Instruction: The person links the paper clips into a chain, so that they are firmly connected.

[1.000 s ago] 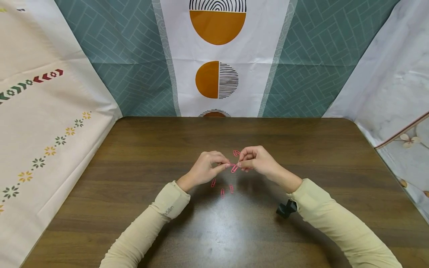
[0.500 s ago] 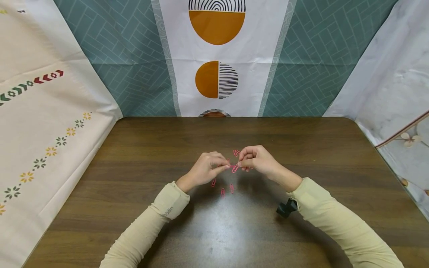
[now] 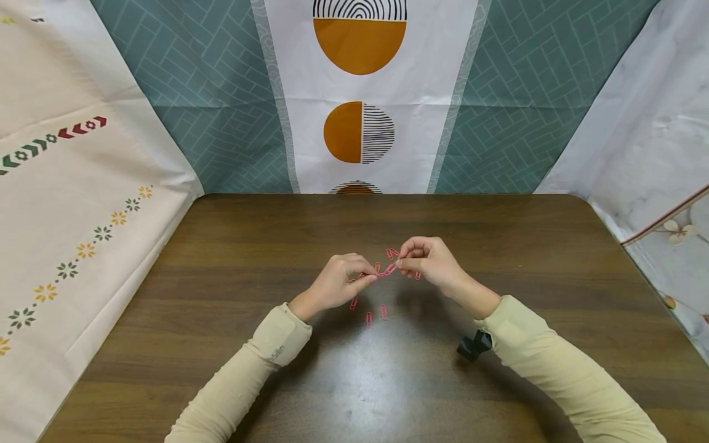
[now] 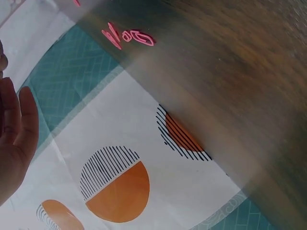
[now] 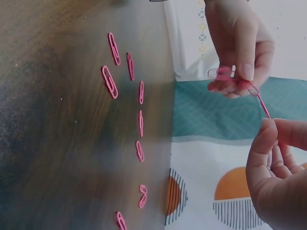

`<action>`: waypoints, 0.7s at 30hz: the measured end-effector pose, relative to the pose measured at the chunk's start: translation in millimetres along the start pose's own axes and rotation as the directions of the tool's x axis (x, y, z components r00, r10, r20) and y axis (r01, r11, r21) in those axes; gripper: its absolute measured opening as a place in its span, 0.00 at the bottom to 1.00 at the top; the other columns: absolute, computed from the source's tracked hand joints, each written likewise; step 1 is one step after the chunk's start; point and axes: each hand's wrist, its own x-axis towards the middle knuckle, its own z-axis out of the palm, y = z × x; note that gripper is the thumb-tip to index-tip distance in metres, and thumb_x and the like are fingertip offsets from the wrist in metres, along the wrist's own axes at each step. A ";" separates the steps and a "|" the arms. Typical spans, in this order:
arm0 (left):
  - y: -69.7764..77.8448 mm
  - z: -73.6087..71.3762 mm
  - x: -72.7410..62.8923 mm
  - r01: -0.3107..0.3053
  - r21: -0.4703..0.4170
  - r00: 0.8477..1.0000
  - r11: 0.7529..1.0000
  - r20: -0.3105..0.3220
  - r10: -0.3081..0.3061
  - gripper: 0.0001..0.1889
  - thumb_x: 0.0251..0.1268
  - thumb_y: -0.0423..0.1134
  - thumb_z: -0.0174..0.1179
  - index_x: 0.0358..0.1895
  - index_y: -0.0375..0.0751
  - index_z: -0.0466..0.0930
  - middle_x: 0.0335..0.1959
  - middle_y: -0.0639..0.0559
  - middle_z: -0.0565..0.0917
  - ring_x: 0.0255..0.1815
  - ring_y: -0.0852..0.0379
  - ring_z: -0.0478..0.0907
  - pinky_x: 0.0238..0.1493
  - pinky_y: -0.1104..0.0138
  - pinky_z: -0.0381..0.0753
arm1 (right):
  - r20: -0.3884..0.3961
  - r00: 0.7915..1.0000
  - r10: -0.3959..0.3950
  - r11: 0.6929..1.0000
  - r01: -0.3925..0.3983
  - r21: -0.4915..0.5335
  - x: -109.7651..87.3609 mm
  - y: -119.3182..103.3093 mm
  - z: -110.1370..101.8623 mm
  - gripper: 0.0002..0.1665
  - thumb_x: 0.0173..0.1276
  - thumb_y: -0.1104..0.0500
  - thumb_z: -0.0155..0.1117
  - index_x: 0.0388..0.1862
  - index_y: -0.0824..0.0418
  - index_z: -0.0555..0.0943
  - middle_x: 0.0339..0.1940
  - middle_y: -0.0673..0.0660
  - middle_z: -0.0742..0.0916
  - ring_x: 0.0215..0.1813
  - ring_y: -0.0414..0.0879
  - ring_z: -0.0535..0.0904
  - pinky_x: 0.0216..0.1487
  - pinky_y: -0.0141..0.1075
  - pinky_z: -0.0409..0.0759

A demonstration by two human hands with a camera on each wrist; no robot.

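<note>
Over the middle of the table, my left hand (image 3: 339,278) pinches a pink paper clip (image 5: 247,86) between thumb and fingertips. Another pink paper clip (image 3: 391,269) is hooked to it and slants up to my right hand (image 3: 429,261), whose thumb and fingers pinch its far end. In the right wrist view a further pink clip (image 5: 222,73) sticks out from the left fingers on the side away from the right hand. The linked clips run nearly straight between the two hands. Part of the held clips is hidden by the fingertips.
Several loose pink paper clips lie on the brown wooden table (image 3: 266,240), among them one clip (image 3: 368,319) in front of the hands and a small group (image 4: 142,37) behind them. A dark object (image 3: 473,346) sits at the right cuff. Patterned cloths hang around the table.
My right hand has moved slightly up and to the right, and my left slightly to the left. The gap between them has widened, and the linked paper clips now stretch out in a line.
</note>
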 end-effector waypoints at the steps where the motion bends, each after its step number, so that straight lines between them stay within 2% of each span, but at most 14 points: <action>1: -0.4 0.2 -0.3 0.007 -0.008 1.000 1.000 0.002 -0.007 0.01 0.53 0.29 0.63 0.28 0.34 0.84 0.27 0.50 0.83 0.30 0.58 0.77 0.30 0.65 0.76 | -0.001 1.000 -0.005 1.000 0.005 -0.003 0.1 0.0 0.1 0.04 0.57 0.71 0.62 0.27 0.68 0.75 0.17 0.54 0.80 0.19 0.43 0.74 0.21 0.36 0.72; 5: -1.0 0.8 -0.9 0.020 -0.047 1.000 0.999 0.007 -0.019 0.02 0.53 0.28 0.62 0.29 0.34 0.83 0.28 0.49 0.83 0.30 0.58 0.77 0.31 0.60 0.77 | 0.007 0.999 -0.035 0.999 0.035 -0.009 0.1 -0.8 1.1 0.04 0.57 0.70 0.63 0.26 0.66 0.76 0.17 0.54 0.80 0.20 0.43 0.75 0.21 0.36 0.72; 9: -1.2 1.8 -1.2 0.034 -0.063 0.999 0.997 0.000 -0.034 0.03 0.53 0.28 0.61 0.31 0.33 0.82 0.28 0.48 0.83 0.31 0.59 0.77 0.32 0.63 0.78 | 0.010 0.998 -0.054 0.999 0.054 -0.004 0.1 -1.6 1.9 0.05 0.58 0.69 0.63 0.26 0.65 0.76 0.17 0.55 0.80 0.20 0.43 0.75 0.20 0.36 0.71; 15: 1.1 4.5 3.5 0.114 -0.120 0.993 0.986 -0.012 -0.116 0.07 0.59 0.32 0.58 0.36 0.33 0.82 0.30 0.49 0.83 0.28 0.60 0.77 0.31 0.66 0.77 | -0.006 0.998 -0.061 0.998 0.061 0.009 -2.0 -4.4 4.6 0.05 0.58 0.69 0.63 0.26 0.65 0.76 0.17 0.53 0.80 0.20 0.42 0.74 0.17 0.32 0.67; 21: 4.1 8.2 7.8 0.182 -0.181 0.983 0.967 -0.005 -0.186 0.06 0.60 0.31 0.57 0.32 0.34 0.83 0.26 0.48 0.82 0.23 0.59 0.75 0.27 0.66 0.76 | -0.009 0.996 -0.089 0.996 0.089 0.018 -3.2 -4.7 7.7 0.04 0.58 0.70 0.63 0.27 0.69 0.75 0.17 0.52 0.80 0.20 0.41 0.74 0.16 0.29 0.66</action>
